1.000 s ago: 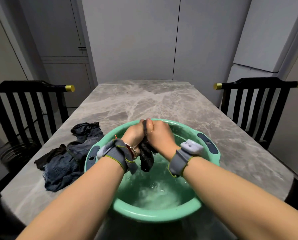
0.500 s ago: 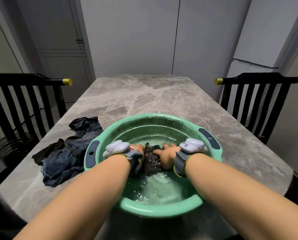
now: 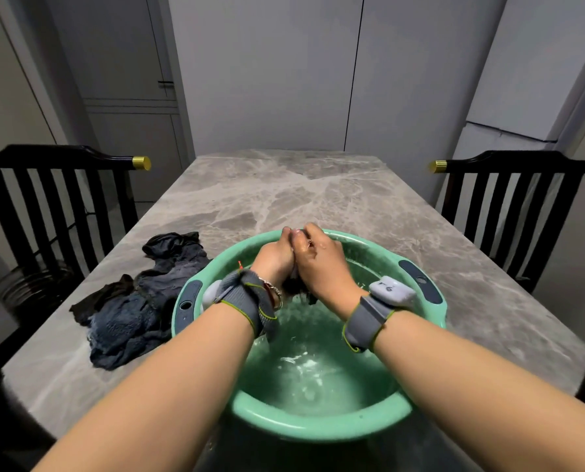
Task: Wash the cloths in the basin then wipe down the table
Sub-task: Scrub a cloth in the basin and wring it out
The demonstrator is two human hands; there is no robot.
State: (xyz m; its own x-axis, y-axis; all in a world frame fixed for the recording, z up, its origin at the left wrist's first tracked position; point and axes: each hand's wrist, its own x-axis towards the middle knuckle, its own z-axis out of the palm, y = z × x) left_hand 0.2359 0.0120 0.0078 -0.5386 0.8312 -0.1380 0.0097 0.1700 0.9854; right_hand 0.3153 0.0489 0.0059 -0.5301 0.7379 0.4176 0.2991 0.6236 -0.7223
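A green basin (image 3: 430, 321) holding sudsy water stands on the near part of the marble table (image 3: 284, 195). Above the water, my left hand (image 3: 277, 257) and my right hand (image 3: 321, 264) are pressed together, both closed around a dark wet cloth (image 3: 293, 289). Only its lower end shows, hanging out below the palms. A heap of dark blue and black cloths (image 3: 141, 301) lies on the table just left of the basin. Both wrists wear grey bands with pale sensor units.
Black slatted chairs stand at the left (image 3: 46, 206) and right (image 3: 515, 212) sides of the table. Grey cabinet doors and a wall close off the far end. A dark round object (image 3: 29, 287) sits on the floor under the left chair.
Half a second ago both hands were down in the water with the cloth. They have risen above the water, clasped around it.
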